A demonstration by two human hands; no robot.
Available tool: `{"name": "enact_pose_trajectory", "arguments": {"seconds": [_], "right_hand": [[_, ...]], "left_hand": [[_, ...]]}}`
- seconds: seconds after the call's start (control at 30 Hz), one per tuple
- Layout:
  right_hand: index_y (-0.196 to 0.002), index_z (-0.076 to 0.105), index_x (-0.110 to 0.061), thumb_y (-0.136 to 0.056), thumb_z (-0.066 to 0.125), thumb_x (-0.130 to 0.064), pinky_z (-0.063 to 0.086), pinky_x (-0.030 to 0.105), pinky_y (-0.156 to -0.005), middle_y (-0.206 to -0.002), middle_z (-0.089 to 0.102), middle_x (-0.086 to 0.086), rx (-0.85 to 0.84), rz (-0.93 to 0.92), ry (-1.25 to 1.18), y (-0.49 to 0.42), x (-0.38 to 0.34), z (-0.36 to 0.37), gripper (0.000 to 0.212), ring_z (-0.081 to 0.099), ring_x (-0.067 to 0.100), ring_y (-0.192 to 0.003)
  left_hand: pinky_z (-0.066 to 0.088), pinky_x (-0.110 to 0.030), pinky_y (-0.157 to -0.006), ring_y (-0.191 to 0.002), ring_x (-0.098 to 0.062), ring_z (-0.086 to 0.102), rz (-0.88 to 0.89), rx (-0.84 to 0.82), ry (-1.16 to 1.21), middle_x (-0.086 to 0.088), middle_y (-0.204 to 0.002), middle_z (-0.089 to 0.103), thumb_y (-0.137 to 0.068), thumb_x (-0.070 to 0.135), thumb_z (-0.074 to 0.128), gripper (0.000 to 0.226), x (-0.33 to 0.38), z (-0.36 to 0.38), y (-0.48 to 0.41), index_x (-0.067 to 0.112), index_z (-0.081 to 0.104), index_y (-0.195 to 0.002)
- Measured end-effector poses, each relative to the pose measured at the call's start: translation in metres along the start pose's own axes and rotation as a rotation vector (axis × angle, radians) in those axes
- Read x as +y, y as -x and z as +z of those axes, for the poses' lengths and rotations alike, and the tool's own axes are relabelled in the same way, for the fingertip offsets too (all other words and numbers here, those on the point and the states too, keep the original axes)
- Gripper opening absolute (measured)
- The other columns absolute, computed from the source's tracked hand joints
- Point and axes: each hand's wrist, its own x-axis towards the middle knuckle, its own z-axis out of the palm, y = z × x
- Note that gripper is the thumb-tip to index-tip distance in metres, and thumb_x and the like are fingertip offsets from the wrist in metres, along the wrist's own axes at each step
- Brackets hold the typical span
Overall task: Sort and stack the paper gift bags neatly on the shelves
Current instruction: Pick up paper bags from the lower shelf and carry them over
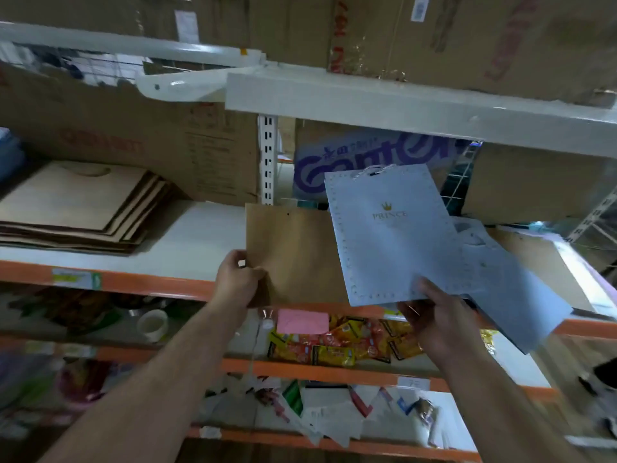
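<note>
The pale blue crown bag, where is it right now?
Right of centre in the head view, the right hand holds the pale blue crown bag by its bottom edge, overlapping the brown bag in the left hand.

Blue gift bag (394, 242) showing gold crown and "PRINCE", just above right hand (434, 315) pinching its lower edge. Beyond that grip, box (334, 162) bearing big purple script starting "G", rest partly hidden. Carton (103, 145) up-left of left hand (237, 275) gripping brown bag (293, 248): red lettering blurring beyond reading. Pink note (302, 321) lying below, between grips: handwriting illegible. White tag (414, 383) on orange rail (300, 369) under right grip reading perhaps "75".
</note>
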Motion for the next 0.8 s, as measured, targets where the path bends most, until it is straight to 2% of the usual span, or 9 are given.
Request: {"name": "enact_pose_trajectory", "arguments": {"seconds": [0.07, 0.13, 0.2, 0.27, 0.33, 0.43, 0.57, 0.67, 0.8], "right_hand": [[-0.106, 0.066, -0.012, -0.092, 0.064, -0.006, 0.057, 0.041, -0.086, -0.093, 0.077, 0.004, -0.025, 0.032, -0.003, 0.017, 0.008, 0.008, 0.016, 0.071, 0.025, -0.094], [-0.112, 0.066, -0.009, -0.090, 0.066, -0.009, 0.057, 0.041, -0.086, -0.101, 0.077, 0.006, -0.050, 0.065, -0.001, 0.031, 0.020, 0.014, 0.022, 0.072, 0.025, -0.095], [-0.115, 0.066, -0.012, -0.090, 0.067, -0.011, 0.058, 0.037, -0.076, -0.105, 0.076, 0.006, -0.080, 0.090, 0.004, 0.045, 0.033, 0.022, 0.025, 0.073, 0.023, -0.090], [-0.108, 0.067, -0.016, -0.092, 0.066, -0.010, 0.056, 0.033, -0.066, -0.094, 0.076, 0.002, -0.102, 0.118, 0.008, 0.058, 0.047, 0.031, 0.018, 0.072, 0.016, -0.074], [-0.106, 0.065, -0.019, -0.094, 0.063, -0.009, 0.054, 0.034, -0.067, -0.089, 0.074, 0.001, -0.121, 0.148, 0.008, 0.070, 0.061, 0.043, 0.016, 0.070, 0.012, -0.063], [-0.111, 0.063, -0.022, -0.097, 0.059, -0.008, 0.054, 0.040, -0.078, -0.103, 0.071, 0.004, -0.167, 0.157, 0.021, 0.088, 0.079, 0.064, 0.020, 0.069, 0.015, -0.066], [-0.120, 0.060, -0.010, -0.100, 0.055, -0.010, 0.056, 0.037, -0.070, -0.104, 0.068, 0.007, -0.219, 0.168, 0.063, 0.107, 0.097, 0.100, 0.021, 0.067, 0.017, -0.068], [-0.115, 0.061, -0.016, -0.101, 0.053, -0.011, 0.058, 0.030, -0.058, -0.091, 0.074, 0.001, -0.245, 0.154, 0.082, 0.118, 0.115, 0.135, 0.017, 0.069, 0.013, -0.062], [-0.107, 0.063, -0.023, -0.101, 0.051, -0.010, 0.061, 0.031, -0.059, -0.083, 0.077, -0.002, -0.259, 0.130, 0.074, 0.135, 0.144, 0.191, 0.018, 0.071, 0.014, -0.063]], "left_hand": [[0.055, -0.038, -0.061, -0.082, -0.030, 0.066, 0.001, 0.043, -0.005, -0.013, -0.099, 0.067, -0.092, 0.000, 0.059, 0.028, -0.006, -0.022, 0.021, 0.020, 0.058, -0.110], [0.058, -0.043, -0.068, -0.083, -0.027, 0.063, 0.005, 0.100, -0.045, -0.007, -0.097, 0.064, -0.093, 0.003, 0.060, 0.026, -0.014, -0.046, 0.043, 0.023, 0.055, -0.110], [0.059, -0.050, -0.081, -0.090, -0.027, 0.063, 0.017, 0.154, -0.081, -0.005, -0.101, 0.064, -0.093, 0.007, 0.063, 0.023, -0.022, -0.073, 0.060, 0.024, 0.056, -0.108], [0.057, -0.050, -0.088, -0.096, -0.027, 0.063, 0.017, 0.199, -0.109, -0.004, -0.109, 0.065, -0.094, 0.011, 0.064, 0.024, -0.030, -0.101, 0.075, 0.025, 0.057, -0.112], [0.056, -0.043, -0.081, -0.095, -0.022, 0.063, 0.019, 0.238, -0.099, 0.001, -0.107, 0.063, -0.096, 0.012, 0.063, 0.028, -0.036, -0.128, 0.085, 0.027, 0.055, -0.118], [0.047, -0.029, -0.064, -0.087, -0.011, 0.057, 0.049, 0.276, -0.072, 0.008, -0.100, 0.058, -0.099, 0.011, 0.060, 0.026, -0.040, -0.164, 0.095, 0.025, 0.053, -0.120], [0.044, -0.029, -0.066, -0.091, -0.015, 0.058, 0.045, 0.305, -0.055, -0.001, -0.114, 0.062, -0.099, 0.013, 0.060, 0.031, -0.048, -0.213, 0.094, 0.019, 0.055, -0.129], [0.047, -0.032, -0.067, -0.093, -0.018, 0.057, 0.032, 0.323, -0.028, -0.004, -0.119, 0.062, -0.099, 0.012, 0.060, 0.033, -0.050, -0.252, 0.081, 0.020, 0.055, -0.130], [0.050, -0.038, -0.074, -0.098, -0.020, 0.059, 0.022, 0.323, 0.004, -0.001, -0.115, 0.063, -0.096, 0.014, 0.062, 0.031, -0.047, -0.315, 0.050, 0.024, 0.059, -0.124]]}}
